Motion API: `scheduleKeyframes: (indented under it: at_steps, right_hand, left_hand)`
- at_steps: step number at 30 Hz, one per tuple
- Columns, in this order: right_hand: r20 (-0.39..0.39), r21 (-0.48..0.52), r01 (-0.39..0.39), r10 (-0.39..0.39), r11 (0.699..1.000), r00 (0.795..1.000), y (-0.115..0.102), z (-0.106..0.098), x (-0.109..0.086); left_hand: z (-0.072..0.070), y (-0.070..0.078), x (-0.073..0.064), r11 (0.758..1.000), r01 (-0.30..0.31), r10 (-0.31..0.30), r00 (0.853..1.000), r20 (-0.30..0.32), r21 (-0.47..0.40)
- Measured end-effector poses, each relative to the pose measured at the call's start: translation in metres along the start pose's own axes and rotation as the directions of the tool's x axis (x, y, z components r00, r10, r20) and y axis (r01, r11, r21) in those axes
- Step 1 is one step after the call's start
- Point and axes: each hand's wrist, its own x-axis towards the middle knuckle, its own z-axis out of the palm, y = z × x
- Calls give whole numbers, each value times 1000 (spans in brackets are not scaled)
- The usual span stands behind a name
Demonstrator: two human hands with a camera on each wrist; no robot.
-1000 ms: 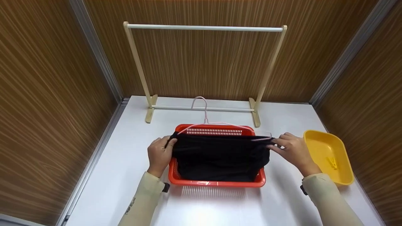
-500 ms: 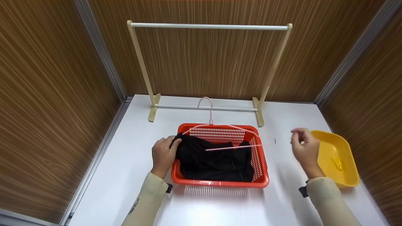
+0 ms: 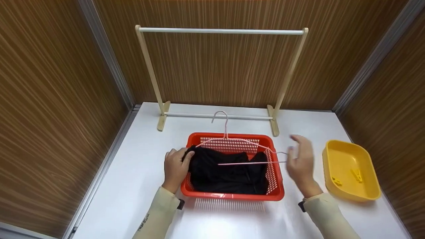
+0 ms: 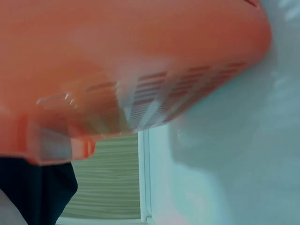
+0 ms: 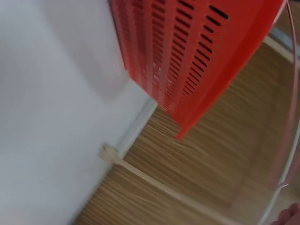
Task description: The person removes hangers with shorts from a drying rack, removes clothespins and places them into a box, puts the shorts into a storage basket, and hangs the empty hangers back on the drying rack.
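Note:
A black garment (image 3: 225,171) lies bunched in the red basket (image 3: 232,197). My left hand (image 3: 176,167) pinches its upper left corner at the basket's left rim, where the left end of the pink clothes hanger (image 3: 244,140) goes under the cloth. The hanger's hook points up toward the back, and its lower bar crosses over the garment. My right hand (image 3: 301,162), blurred, is beside the hanger's bare right end, with thumb and forefinger apart. In the right wrist view, the fingertips (image 5: 288,215) show low at the right, near the hanger's curve.
Behind the basket stands a clothes rack (image 3: 220,31) with a white top rail and wooden legs. A yellow tray (image 3: 343,156) on the right holds yellow clothespins (image 3: 357,176). Wood-patterned walls (image 3: 49,99) enclose the white table (image 3: 132,186) at the back and sides.
My right hand let go of the garment's right side and pulled away right, then came back left to the hanger's end. The garment's right side dropped into the basket. My left hand kept its pinch.

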Motion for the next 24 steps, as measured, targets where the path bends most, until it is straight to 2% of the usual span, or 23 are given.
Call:
scheduleKeyframes:
  at_steps: [2,4,6,8,13,17,20,24]
  right_hand:
    - [111,-69,91,-83,993,990,-4,9,-2]
    - [229,-120,158,-127,980,965,-6,19,-6]
    - [304,-146,173,-122,974,945,-3,26,-14]
    - [348,-153,163,-101,975,932,4,31,-22]
    - [376,-110,93,-45,990,926,19,39,-40]
    - [387,-126,14,36,992,921,20,43,-43]
    - [398,-174,-18,88,985,913,19,47,-41]
    - [405,-204,-23,106,979,908,17,50,-41]
  left_hand:
    - [2,1,0,1000,-3,3,1000,-4,-7]
    - [4,2,0,1000,-5,5,1000,-9,-8]
    - [7,3,-1,1000,-6,6,1000,-10,-6]
    - [10,3,-3,1000,-6,6,1000,0,6]
    - [16,3,-9,999,1,-3,998,61,45]
    - [20,2,-9,997,16,-23,994,102,69]
    - [21,0,-7,996,25,-34,994,104,90]
    - [20,-1,-7,993,33,-45,993,105,109]
